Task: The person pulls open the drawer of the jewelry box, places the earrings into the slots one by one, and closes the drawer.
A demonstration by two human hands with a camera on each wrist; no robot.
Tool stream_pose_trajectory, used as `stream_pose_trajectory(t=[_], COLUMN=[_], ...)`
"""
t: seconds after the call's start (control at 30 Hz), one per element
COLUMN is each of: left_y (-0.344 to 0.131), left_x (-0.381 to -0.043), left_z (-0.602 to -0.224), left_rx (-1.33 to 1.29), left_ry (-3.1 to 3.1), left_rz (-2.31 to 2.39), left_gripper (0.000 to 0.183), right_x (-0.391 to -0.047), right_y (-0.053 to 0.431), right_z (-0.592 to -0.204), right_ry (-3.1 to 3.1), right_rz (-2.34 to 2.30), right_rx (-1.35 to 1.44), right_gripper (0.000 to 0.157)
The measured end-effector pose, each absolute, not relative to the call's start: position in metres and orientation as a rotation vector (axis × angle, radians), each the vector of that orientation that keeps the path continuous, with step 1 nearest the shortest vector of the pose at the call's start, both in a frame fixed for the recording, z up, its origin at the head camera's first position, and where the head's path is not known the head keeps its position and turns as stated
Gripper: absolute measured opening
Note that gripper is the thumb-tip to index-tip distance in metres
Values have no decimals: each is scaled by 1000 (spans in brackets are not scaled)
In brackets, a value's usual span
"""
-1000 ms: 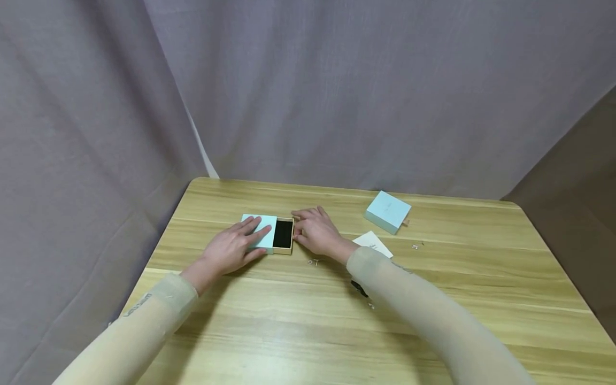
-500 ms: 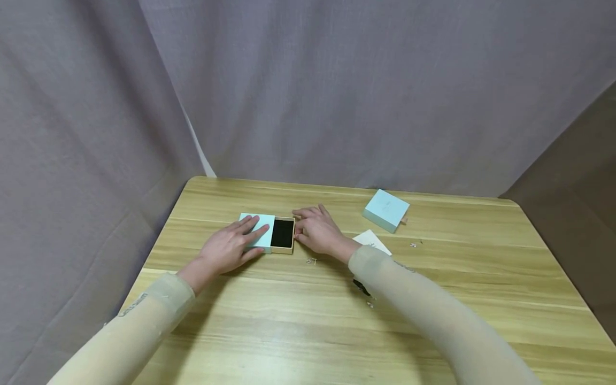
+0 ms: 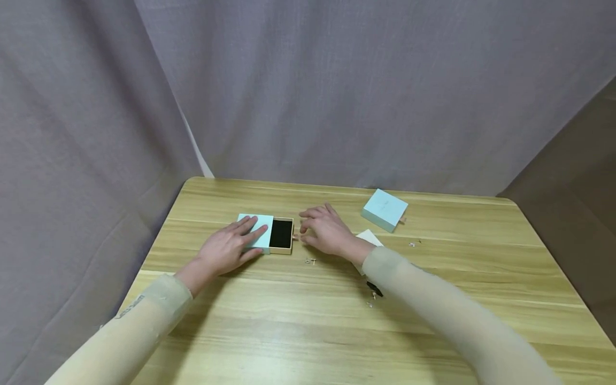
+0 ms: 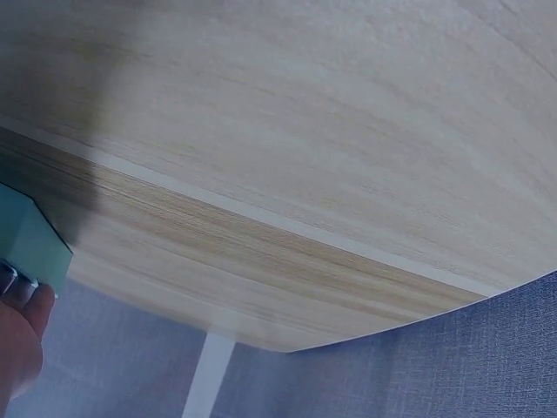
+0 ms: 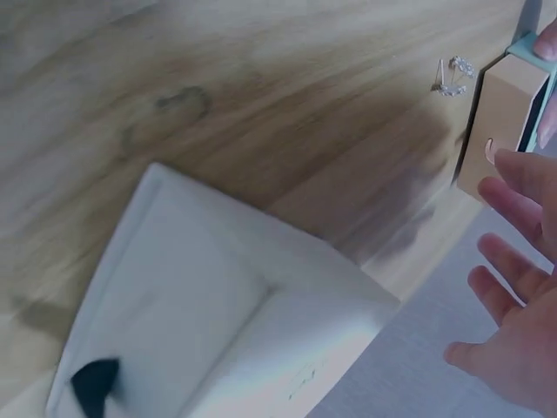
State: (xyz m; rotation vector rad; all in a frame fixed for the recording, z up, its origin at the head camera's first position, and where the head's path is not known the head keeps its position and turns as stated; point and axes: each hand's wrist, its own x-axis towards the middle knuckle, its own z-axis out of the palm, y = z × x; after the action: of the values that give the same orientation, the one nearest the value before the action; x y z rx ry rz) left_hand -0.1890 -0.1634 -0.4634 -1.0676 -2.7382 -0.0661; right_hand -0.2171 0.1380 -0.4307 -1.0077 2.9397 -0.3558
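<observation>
My left hand holds down the light blue sleeve of a small slide-out box, fingers spread over its top and thumb along the near side. The box's drawer, lined in black, stands partly out to the right. Just right of the short ribbon tab on the drawer front is my right hand, its fingers loosely bent with nothing between them. In the right wrist view the fingers lie near the tan drawer front. A pair of small earrings lies close in front of the box.
A second light blue box stands shut at the back right. Under the right wrist lies a white folded pouch with a black piece at one end. More small jewellery is on the wooden table. Grey curtains hang behind.
My right hand has come off the drawer front and moved slightly right, uncovering the ribbon tab. Earlier the drawer slid a little further out. My left hand stays on the sleeve.
</observation>
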Motion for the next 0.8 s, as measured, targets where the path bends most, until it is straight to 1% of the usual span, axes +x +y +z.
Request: stream_pose_trajectory(t=[0.43, 0.8], left_y=[-163, -165], left_x=[-187, -188], left_z=[-462, -464], left_rx=[-1077, -1072], left_ry=[-2728, -2717], left_rz=[-78, -81], left_gripper=[65, 65], right_x=[-191, -179], right_y=[156, 155], right_z=[-432, -441], right_ry=[2923, 2881], right_rz=[-320, -304], right_rx=[-1202, -1360], right_gripper=[10, 4])
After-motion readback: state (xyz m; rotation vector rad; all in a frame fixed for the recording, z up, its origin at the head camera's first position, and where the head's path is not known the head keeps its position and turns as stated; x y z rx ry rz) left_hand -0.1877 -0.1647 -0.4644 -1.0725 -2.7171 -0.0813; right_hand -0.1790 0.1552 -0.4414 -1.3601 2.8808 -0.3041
